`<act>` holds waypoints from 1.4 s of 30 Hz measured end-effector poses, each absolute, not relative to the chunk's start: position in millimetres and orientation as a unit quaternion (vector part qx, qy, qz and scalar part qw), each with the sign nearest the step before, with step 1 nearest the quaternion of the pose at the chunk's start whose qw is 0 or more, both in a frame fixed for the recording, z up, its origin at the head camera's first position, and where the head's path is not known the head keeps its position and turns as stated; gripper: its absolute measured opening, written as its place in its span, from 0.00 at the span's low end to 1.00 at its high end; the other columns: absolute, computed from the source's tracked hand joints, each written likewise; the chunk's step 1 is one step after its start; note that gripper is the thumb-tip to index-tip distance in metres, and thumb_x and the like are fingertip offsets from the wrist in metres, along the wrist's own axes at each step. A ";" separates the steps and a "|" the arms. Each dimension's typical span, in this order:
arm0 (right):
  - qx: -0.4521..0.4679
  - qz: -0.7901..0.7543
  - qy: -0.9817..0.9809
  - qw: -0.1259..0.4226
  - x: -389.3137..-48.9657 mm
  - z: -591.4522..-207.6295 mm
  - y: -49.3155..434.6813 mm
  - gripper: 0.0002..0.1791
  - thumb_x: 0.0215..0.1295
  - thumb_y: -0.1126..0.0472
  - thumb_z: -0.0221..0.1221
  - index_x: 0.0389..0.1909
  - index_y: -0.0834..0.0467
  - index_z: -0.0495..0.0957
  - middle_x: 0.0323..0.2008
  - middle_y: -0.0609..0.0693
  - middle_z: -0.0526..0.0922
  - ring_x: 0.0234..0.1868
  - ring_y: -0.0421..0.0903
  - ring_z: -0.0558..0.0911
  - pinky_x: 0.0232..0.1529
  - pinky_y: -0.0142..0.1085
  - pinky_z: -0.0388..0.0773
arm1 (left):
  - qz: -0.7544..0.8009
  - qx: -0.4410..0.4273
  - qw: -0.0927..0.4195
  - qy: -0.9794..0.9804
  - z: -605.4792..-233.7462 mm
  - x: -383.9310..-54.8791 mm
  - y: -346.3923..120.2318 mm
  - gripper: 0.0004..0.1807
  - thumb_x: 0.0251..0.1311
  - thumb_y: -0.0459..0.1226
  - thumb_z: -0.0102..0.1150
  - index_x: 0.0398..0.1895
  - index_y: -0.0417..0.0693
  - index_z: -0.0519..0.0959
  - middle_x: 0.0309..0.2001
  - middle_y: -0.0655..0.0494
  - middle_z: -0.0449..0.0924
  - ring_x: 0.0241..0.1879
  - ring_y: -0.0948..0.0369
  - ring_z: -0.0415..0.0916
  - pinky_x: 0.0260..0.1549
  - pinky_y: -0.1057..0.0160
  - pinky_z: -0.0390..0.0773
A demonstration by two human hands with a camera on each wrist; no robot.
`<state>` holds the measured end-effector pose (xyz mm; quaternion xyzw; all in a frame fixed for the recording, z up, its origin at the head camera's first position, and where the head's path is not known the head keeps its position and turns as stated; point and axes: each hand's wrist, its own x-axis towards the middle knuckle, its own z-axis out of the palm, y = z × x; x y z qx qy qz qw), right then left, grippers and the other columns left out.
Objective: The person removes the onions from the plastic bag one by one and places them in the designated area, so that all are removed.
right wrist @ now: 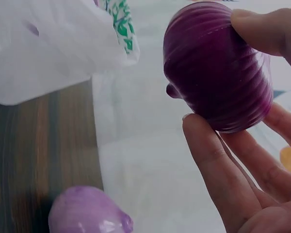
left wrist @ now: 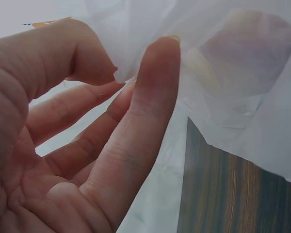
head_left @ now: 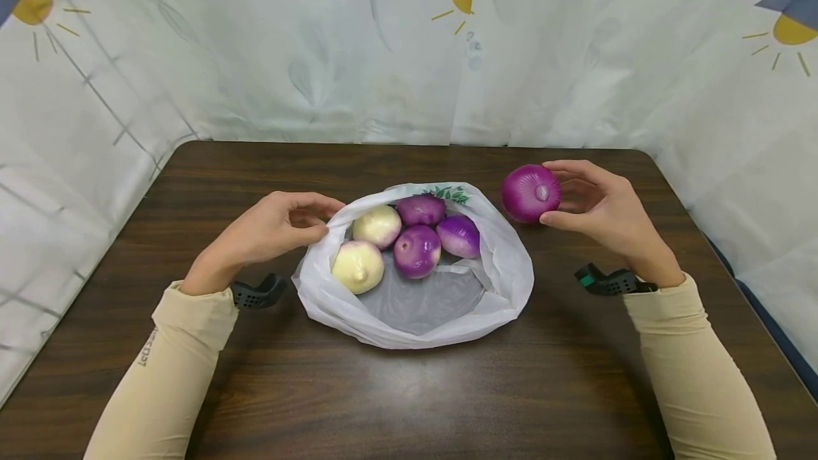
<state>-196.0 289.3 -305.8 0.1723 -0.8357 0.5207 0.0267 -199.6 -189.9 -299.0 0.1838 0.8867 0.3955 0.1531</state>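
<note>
One purple onion (head_left: 525, 195), nub (head_left: 542, 192) facing viewer, axis angled slightly right

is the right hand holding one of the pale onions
No, the head view shows the right hand gripping a purple onion, while the two pale onions lie in the white bag.

purple onion (head_left: 530, 194) held beside open white bag (head_left: 513, 272)

head: sleeve lettering (head_left: 148, 347) — too small to read | right wrist: onion (right wrist: 87, 212) — cut by bottom edge
</note>
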 end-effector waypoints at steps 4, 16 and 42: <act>0.160 0.532 -0.830 0.038 -198.4 -306.6 294.5 0.39 0.55 0.74 0.73 0.69 0.55 0.75 0.56 0.46 0.82 0.51 0.36 0.87 0.48 0.25 0.84 | 0.396 0.182 0.154 0.887 -298.4 -199.4 -189.2 0.20 0.67 0.35 0.60 0.62 0.54 0.82 0.57 0.52 0.85 0.47 0.66 0.85 0.44 0.70 0.81; 0.115 0.545 -0.827 0.069 -207.8 -315.4 314.1 0.37 0.57 0.71 0.73 0.69 0.53 0.76 0.57 0.44 0.83 0.50 0.36 0.87 0.47 0.23 0.83 | 0.394 0.187 0.153 0.887 -298.9 -199.8 -190.0 0.20 0.68 0.35 0.60 0.62 0.54 0.82 0.57 0.52 0.85 0.47 0.66 0.84 0.44 0.70 0.81; 0.016 0.502 -0.861 0.081 -222.5 -340.2 355.6 0.35 0.64 0.59 0.71 0.71 0.43 0.73 0.56 0.32 0.81 0.53 0.29 0.82 0.44 0.20 0.78 | 0.398 0.187 0.152 0.885 -297.1 -198.8 -188.9 0.20 0.67 0.36 0.61 0.62 0.53 0.82 0.57 0.51 0.85 0.48 0.69 0.84 0.44 0.72 0.80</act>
